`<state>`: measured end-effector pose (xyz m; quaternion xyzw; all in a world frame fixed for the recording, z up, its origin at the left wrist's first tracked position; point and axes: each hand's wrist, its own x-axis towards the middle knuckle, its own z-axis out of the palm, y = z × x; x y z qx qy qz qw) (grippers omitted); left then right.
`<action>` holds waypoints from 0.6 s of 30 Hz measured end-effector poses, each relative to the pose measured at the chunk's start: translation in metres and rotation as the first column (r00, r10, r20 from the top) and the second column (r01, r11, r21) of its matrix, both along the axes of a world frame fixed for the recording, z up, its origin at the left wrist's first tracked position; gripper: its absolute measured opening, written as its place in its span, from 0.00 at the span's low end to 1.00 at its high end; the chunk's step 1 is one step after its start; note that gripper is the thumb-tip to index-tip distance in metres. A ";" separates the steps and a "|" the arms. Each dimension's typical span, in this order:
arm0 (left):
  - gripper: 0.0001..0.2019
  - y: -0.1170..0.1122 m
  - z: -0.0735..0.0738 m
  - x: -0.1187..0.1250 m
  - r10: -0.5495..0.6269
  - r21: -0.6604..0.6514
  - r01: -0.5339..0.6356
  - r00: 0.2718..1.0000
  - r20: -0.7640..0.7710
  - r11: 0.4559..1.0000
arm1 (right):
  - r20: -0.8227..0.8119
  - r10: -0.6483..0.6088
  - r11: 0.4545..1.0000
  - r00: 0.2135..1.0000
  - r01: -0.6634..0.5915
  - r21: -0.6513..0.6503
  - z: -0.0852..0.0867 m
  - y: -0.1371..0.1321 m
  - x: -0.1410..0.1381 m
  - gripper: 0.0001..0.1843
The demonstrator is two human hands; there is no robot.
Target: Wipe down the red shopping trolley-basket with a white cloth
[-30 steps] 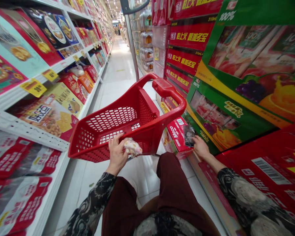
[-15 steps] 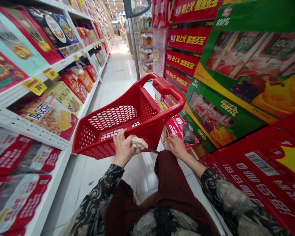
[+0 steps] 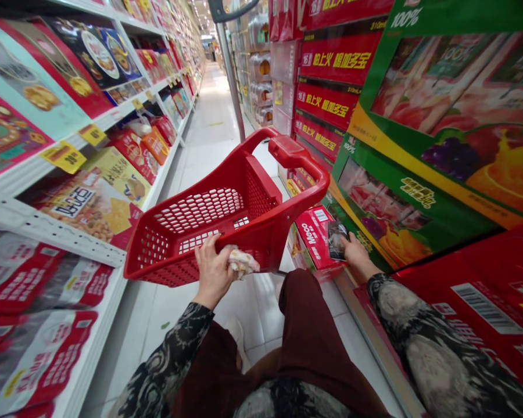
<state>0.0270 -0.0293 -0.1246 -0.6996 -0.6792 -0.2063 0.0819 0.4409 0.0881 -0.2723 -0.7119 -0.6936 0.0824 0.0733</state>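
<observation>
My left hand (image 3: 213,268) is closed, its fingers hooked over the near rim of a red plastic rolling basket (image 3: 261,223). A crumpled whitish cloth (image 3: 243,262) is bunched between thumb and palm and hangs outside the basket wall. To the right, my right hand (image 3: 359,255) grips the right edge of a dark, flat phone (image 3: 337,239); some fingertips are hidden. Under the phone is a red Meco box (image 3: 312,232), low beside the stacked cartons. No goods show inside the basket.
Shelves (image 3: 108,110) with boxed snacks and yellow price tags line the left. On the right, green juice cartons (image 3: 418,191) and red drink cases (image 3: 331,67) are stacked high. A metal pole (image 3: 233,81) rises behind the basket. The tiled aisle (image 3: 211,93) runs ahead.
My right hand has moved right, from the Meco box's left side to the phone's right edge. My left hand stays at the rim with the cloth. The view has shifted slightly.
</observation>
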 end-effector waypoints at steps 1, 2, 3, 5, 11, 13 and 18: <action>0.16 0.001 0.000 0.000 0.002 -0.003 -0.002 1.000 -0.001 1.000 | 0.005 -0.027 1.000 1.000 0.027 -0.005 0.001 0.003 -0.001 0.27; 0.16 0.002 0.001 0.000 0.002 -0.005 -0.002 1.000 -0.002 1.000 | 0.015 -0.055 0.998 0.998 0.055 -0.013 0.001 0.005 -0.001 0.29; 0.15 0.003 0.001 0.000 0.004 -0.006 -0.004 1.000 -0.001 1.000 | 0.025 -0.078 0.997 0.997 0.078 -0.018 0.003 0.003 -0.002 0.30; 0.15 0.004 0.002 0.001 0.003 -0.003 -0.003 1.000 0.002 1.000 | 0.024 -0.080 0.997 0.996 0.080 -0.010 0.006 -0.008 -0.005 0.30; 0.13 0.010 0.006 0.011 0.000 0.010 -0.001 0.999 0.039 1.000 | -0.289 0.409 0.909 0.866 -0.359 0.212 0.058 -0.076 -0.091 0.23; 0.12 0.011 0.008 0.014 0.005 -0.007 -0.005 0.999 0.052 1.000 | -0.350 0.612 0.775 0.709 -0.452 0.441 0.089 -0.093 -0.144 0.23; 0.11 0.019 0.015 0.017 0.018 -0.090 -0.009 0.994 0.106 0.996 | -0.273 0.786 0.593 0.555 -0.551 0.588 0.134 -0.097 -0.251 0.31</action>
